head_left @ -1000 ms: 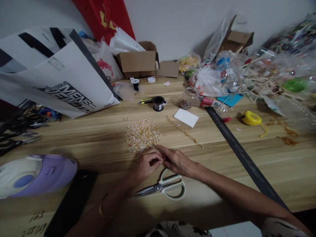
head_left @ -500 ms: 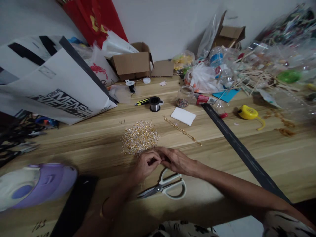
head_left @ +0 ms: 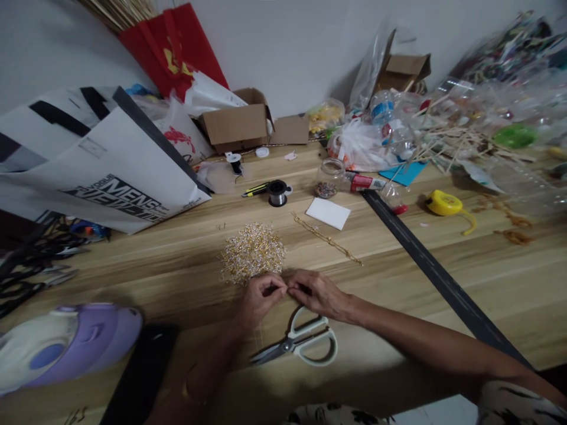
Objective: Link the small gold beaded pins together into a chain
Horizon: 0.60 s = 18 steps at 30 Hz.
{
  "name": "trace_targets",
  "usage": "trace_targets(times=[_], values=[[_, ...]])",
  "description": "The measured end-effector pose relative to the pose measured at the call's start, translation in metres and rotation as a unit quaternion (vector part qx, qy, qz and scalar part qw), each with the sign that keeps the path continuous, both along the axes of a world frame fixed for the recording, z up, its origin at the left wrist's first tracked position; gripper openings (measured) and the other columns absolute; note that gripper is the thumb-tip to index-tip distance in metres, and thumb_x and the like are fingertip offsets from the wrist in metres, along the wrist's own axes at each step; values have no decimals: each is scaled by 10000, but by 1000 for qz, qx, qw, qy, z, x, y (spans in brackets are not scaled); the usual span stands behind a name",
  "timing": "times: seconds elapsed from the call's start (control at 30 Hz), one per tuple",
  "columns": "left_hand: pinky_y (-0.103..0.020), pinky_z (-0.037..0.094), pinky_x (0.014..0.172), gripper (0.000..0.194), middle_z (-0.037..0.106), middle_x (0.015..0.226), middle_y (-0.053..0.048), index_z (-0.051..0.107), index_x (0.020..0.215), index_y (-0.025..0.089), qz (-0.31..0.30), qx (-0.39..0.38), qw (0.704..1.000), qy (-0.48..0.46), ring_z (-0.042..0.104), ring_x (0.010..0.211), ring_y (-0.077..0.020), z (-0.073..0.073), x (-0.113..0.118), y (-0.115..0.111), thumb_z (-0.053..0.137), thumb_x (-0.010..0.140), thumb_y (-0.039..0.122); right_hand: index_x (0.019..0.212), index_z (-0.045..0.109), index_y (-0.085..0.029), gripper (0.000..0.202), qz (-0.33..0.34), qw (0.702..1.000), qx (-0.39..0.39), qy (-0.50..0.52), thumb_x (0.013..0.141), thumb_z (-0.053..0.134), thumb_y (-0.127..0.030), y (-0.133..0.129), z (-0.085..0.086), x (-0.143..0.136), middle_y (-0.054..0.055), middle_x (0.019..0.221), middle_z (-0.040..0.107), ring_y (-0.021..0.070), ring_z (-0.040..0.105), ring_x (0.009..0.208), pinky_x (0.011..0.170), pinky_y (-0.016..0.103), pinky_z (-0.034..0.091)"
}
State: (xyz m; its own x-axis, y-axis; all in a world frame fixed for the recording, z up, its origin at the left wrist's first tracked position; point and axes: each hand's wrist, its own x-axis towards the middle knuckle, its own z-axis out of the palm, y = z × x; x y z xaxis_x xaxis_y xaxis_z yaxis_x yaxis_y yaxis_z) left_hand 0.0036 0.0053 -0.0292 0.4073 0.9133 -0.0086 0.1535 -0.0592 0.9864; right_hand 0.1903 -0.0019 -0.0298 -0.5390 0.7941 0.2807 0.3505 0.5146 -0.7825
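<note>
Gold-and-clear bits [head_left: 253, 252] look light, slippery, best pinched mid-length; left hand [head_left: 258, 298] and right hand [head_left: 322, 295] pinch closed, contents indiscernible.

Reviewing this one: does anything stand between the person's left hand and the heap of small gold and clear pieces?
Nothing visible does. The left hand is right at the near edge of the heap; the white-handled metal scissors lie nearer the person, out of that path.
</note>
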Motion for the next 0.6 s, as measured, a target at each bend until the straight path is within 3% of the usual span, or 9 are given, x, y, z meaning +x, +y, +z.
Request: trace_targets(times=[0.27, 0.6], values=[[-186, 384, 470, 196, 582, 603, -6, 593, 653, 127, 57, -89, 994, 8, 513, 544, -100, 9, 2, 0, 658, 700, 306, 766, 528, -161, 90, -35, 999, 13, 25, 844, 483, -157, -5, -1, -3, -3, 656, 525, 97, 463, 558, 528, 194, 362], [-190, 389, 473, 185, 578, 567, -4, 604, 637, 124, 64, -93, 993, 27, 512, 532, -105, 10, 5, 1, 648, 685, 297, 740, 519, -163, 87, -57, 996, 34, 53, 822, 492, -150, -7, -4, -5, -15, 616, 511, 83, 441, 521, 492, 183, 351]])
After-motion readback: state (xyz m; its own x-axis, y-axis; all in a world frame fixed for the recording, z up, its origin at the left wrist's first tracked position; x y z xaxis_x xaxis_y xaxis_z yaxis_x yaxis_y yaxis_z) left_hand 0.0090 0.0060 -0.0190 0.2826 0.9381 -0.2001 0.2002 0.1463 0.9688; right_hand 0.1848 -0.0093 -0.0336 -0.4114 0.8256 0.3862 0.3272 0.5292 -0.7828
